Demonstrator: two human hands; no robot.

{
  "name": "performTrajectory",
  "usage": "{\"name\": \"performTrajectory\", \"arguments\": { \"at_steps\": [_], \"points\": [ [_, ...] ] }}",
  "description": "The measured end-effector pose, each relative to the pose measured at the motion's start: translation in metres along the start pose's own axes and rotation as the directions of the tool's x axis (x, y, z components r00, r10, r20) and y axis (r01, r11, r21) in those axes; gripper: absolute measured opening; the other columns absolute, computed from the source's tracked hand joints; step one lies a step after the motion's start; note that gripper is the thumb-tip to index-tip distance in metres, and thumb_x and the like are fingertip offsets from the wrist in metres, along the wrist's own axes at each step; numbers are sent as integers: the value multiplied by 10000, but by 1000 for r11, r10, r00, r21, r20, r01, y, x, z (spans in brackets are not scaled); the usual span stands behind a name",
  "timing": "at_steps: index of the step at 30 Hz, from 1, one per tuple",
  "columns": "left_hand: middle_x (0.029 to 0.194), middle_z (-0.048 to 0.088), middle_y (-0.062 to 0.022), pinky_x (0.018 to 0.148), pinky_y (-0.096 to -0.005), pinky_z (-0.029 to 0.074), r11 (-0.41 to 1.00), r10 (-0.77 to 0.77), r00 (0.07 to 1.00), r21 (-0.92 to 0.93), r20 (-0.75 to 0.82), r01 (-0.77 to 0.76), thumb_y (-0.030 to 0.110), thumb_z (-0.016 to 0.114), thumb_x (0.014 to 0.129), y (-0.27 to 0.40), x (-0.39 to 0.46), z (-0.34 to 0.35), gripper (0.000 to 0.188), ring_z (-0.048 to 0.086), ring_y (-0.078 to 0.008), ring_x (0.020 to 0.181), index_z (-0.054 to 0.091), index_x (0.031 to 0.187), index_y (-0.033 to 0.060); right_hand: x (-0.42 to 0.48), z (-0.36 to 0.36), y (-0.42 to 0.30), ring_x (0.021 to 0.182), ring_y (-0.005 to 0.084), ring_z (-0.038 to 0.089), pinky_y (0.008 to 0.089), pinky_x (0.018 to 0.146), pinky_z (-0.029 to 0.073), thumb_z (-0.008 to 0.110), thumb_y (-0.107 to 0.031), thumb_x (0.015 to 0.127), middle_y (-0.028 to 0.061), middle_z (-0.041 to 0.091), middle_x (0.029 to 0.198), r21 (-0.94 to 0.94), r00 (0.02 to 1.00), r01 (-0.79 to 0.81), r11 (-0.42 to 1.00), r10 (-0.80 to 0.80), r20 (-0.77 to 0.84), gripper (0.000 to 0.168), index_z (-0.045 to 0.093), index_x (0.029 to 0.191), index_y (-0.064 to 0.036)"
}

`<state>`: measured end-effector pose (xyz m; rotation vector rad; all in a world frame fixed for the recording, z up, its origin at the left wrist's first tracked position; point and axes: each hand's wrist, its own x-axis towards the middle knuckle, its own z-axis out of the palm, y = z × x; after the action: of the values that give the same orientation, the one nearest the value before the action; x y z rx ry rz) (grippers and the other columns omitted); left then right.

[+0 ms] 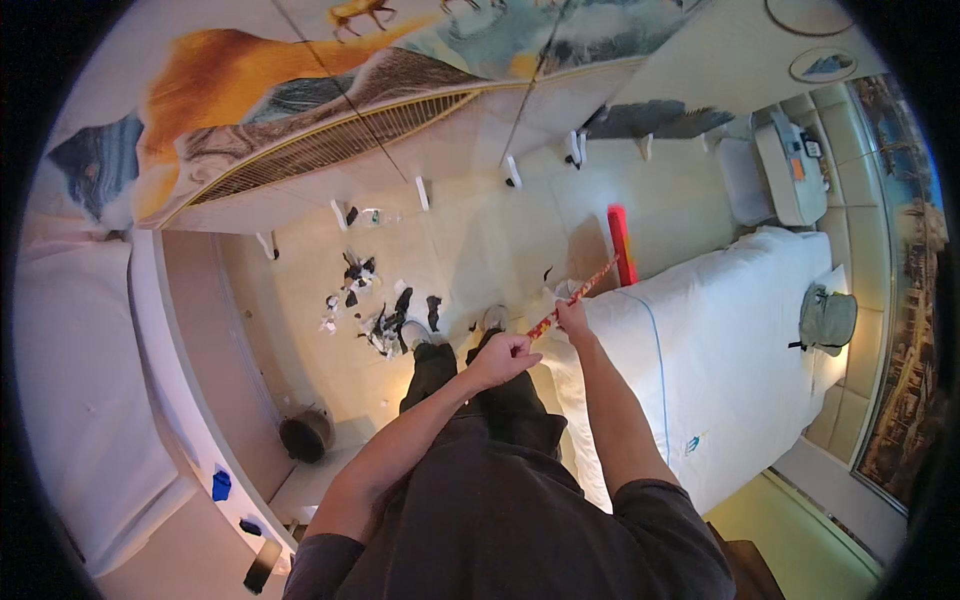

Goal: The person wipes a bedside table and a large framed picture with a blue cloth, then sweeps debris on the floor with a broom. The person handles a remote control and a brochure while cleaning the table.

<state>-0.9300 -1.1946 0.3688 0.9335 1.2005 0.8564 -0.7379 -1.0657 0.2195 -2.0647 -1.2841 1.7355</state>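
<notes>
A broom with a red head (621, 244) and a red-and-yellow patterned handle (596, 280) slants away from me. My left hand (501, 360) is closed around the handle's near end. Farther along, my right hand (574, 319) grips the same handle. The broom head is by the floor beside the far end of the white-covered bed (720, 352). A pile of black and white scraps (386, 326) lies on the tiled floor (480, 255) by my left shoe, with a smaller pile (358, 274) beyond it.
Ahead stands a row of panels (450, 142) with a painted landscape, on short white feet. A clear plastic bottle (379, 217) lies near one foot. At left are a dark waste bin (306, 436) and a white-edged counter (161, 337). A grey-green bag (827, 319) rests on the bed.
</notes>
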Motion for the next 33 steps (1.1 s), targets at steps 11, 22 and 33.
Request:
{"name": "performTrajectory", "arguments": {
  "at_steps": [11, 22, 33],
  "points": [
    [593, 358, 47, 532, -285, 293, 971, -127, 968, 173, -218, 166, 173, 706, 898, 14, -3, -47, 453, 342, -58, 601, 394, 591, 57, 48, 93, 40, 527, 203, 555, 345, 473, 485, 483, -317, 951, 82, 559, 656, 16, 951, -51, 999, 44, 305, 334, 558, 784, -37],
    [598, 391, 82, 512, -255, 266, 909, -357, 723, -43, -592, 414, 129, 660, 937, 119, -187, -78, 414, 328, -31, 594, 426, 598, 90, -123, 243, -36, 465, 190, 514, 361, 419, 435, 562, -224, 937, 74, 549, 626, 140, 604, -521, 842, 247, 758, 241, 503, 807, -31],
    [603, 376, 62, 512, -256, 270, 951, -238, 781, 25, -578, 308, 79, 657, 924, 139, -212, -62, 419, 321, -36, 595, 384, 606, 76, -154, 212, -68, 474, 136, 476, 303, 417, 392, 550, -202, 957, 52, 570, 681, 143, 695, -370, 918, 171, 698, 191, 516, 834, -60]
  ]
}}
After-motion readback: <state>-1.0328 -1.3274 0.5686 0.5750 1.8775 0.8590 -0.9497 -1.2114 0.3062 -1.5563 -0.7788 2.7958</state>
